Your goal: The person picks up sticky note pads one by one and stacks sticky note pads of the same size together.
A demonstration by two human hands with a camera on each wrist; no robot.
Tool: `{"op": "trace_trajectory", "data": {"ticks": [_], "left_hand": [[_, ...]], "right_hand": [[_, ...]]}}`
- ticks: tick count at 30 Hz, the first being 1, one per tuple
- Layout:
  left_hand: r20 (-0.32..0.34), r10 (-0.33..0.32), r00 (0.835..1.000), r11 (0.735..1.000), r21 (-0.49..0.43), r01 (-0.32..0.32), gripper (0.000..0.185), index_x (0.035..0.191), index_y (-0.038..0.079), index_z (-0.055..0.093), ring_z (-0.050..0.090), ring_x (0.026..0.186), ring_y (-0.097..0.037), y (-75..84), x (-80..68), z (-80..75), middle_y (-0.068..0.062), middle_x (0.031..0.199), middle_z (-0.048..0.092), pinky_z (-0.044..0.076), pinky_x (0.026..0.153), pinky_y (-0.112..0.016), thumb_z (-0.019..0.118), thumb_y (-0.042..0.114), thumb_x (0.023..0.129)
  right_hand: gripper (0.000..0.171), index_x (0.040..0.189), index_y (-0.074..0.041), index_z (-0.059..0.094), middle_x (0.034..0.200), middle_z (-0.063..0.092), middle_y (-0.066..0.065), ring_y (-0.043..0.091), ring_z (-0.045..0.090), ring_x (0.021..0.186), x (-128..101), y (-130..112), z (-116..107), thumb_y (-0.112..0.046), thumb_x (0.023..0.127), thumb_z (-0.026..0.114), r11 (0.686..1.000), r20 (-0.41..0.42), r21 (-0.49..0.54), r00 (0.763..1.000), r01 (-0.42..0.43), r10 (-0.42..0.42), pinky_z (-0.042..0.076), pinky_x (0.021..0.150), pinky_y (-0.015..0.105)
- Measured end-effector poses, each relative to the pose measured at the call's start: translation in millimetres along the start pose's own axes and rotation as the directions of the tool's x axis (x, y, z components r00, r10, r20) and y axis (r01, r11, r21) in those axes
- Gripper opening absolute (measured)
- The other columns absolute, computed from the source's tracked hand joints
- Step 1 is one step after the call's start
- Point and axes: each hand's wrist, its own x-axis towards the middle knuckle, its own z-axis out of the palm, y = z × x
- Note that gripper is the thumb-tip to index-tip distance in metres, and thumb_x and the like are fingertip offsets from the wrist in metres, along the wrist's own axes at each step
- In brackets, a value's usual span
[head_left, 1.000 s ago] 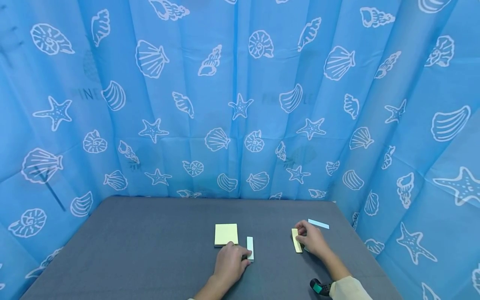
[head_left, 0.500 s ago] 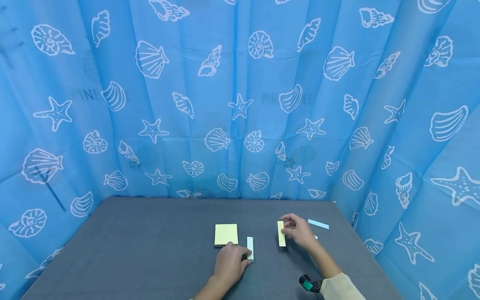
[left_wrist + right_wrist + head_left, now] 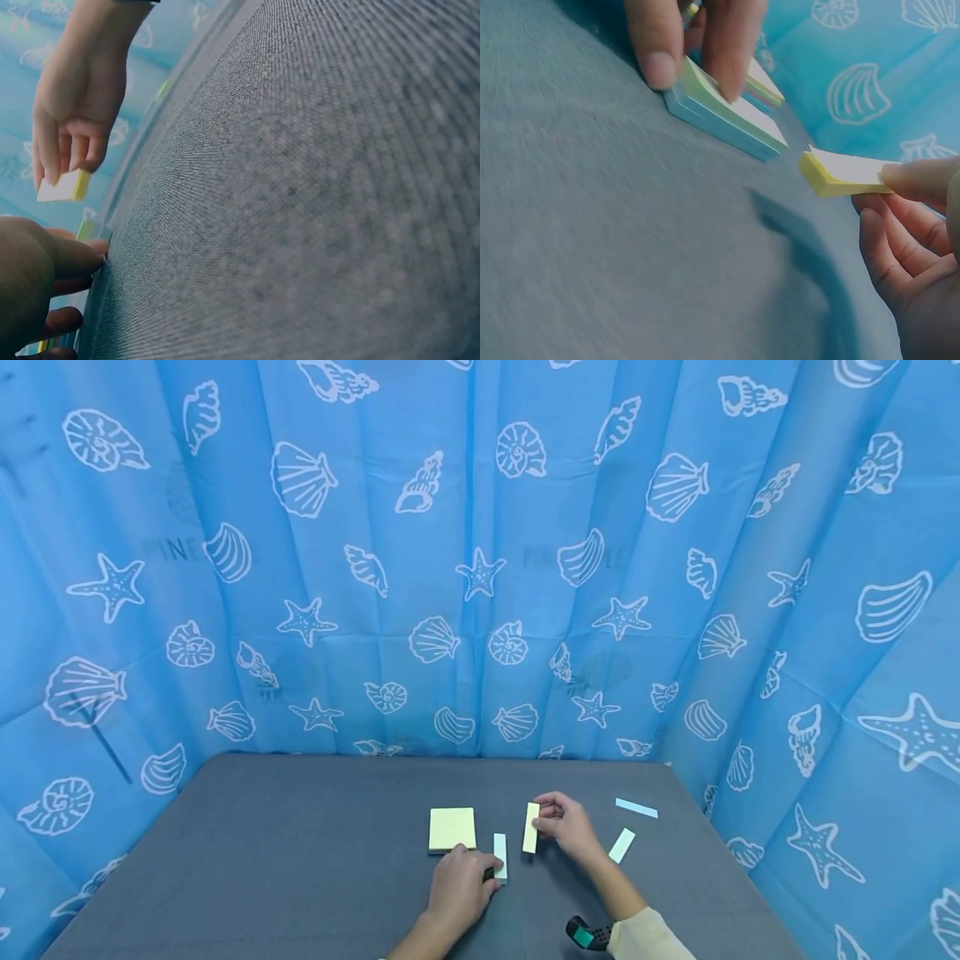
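Note:
My right hand (image 3: 573,827) pinches a narrow pad of yellow sticky notes (image 3: 531,828) between thumb and fingers, above the table. In the right wrist view that yellow pad (image 3: 832,176) is tilted, its top sheet slightly lifted at one end. My left hand (image 3: 459,889) holds a narrow stack of sticky notes (image 3: 500,847) on the table. The right wrist view shows pale green on top of blue in this stack (image 3: 727,120), with the left thumb at its near end. A square yellow sticky note pad (image 3: 452,828) lies just beyond the left hand, its lower edge partly covered.
On the right of the grey table (image 3: 315,860) lie a narrow light blue pad (image 3: 636,808) and a narrow pale green pad (image 3: 621,845). A black strap with a green patch (image 3: 585,933) sits at the right wrist. A blue shell-patterned curtain (image 3: 480,610) hangs behind the table.
My right hand has lifted the narrow yellow pad and carried it left, close to the stack under my left hand. The pale green pad at right is now uncovered. My left hand stays put.

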Motion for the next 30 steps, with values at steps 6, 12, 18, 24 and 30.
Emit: {"op": "trace_trajectory", "data": {"ticks": [6,12,18,24,30], "left_hand": [[0.027,-0.018,0.999,1.000,-0.007,0.019,0.024,0.093,0.025,0.078,0.051,0.068,-0.008,0.3,1.6,-0.1,0.012,0.082,0.070,0.042,0.059,-0.030,0.087,0.027,0.071],[0.031,-0.022,0.999,1.000,-0.013,0.022,0.024,0.093,0.026,0.078,0.052,0.069,-0.008,-0.1,1.6,0.1,0.012,0.083,0.070,0.042,0.060,-0.031,0.087,0.026,0.071],[0.038,-0.015,0.999,0.999,-0.033,0.016,0.025,0.095,0.025,0.077,0.051,0.068,-0.008,-0.4,1.1,0.2,0.012,0.084,0.070,0.042,0.059,-0.030,0.086,0.026,0.072],[0.023,-0.012,1.000,0.999,-0.035,0.012,0.036,0.105,0.024,0.075,0.050,0.066,-0.008,-2.1,0.0,1.6,0.011,0.087,0.070,0.042,0.057,-0.030,0.087,0.025,0.071],[0.046,-0.015,0.999,1.000,-0.027,0.016,0.036,0.106,0.025,0.075,0.051,0.069,-0.008,-2.7,1.6,1.4,0.010,0.089,0.071,0.044,0.059,-0.031,0.086,0.026,0.072]], "right_hand": [[0.029,0.112,0.009,0.062,0.082,0.065,0.011,0.018,0.063,0.069,-1.3,-1.4,19.0,0.008,0.084,0.068,0.999,-0.013,0.032,1.000,-0.018,0.019,0.055,0.061,0.034],[0.028,0.111,0.007,0.063,0.082,0.066,0.010,0.022,0.064,0.069,0.7,-0.5,33.9,0.006,0.084,0.069,0.998,-0.022,0.017,0.998,-0.053,0.053,0.055,0.063,0.037],[0.026,0.108,0.005,0.066,0.078,0.063,0.005,0.017,0.060,0.065,3.1,4.4,41.4,0.007,0.082,0.070,0.998,-0.021,-0.057,0.999,-0.036,0.035,0.052,0.058,0.033],[0.025,0.104,0.004,0.067,0.076,0.061,0.002,0.014,0.056,0.065,3.2,6.1,45.6,0.004,0.080,0.073,0.988,0.005,-0.152,1.000,0.006,-0.006,0.049,0.057,0.031],[0.022,0.099,0.001,0.070,0.075,0.062,0.002,0.013,0.054,0.066,2.4,3.3,46.6,0.000,0.078,0.077,0.969,0.059,-0.242,0.998,0.041,-0.028,0.045,0.058,0.030]]}}
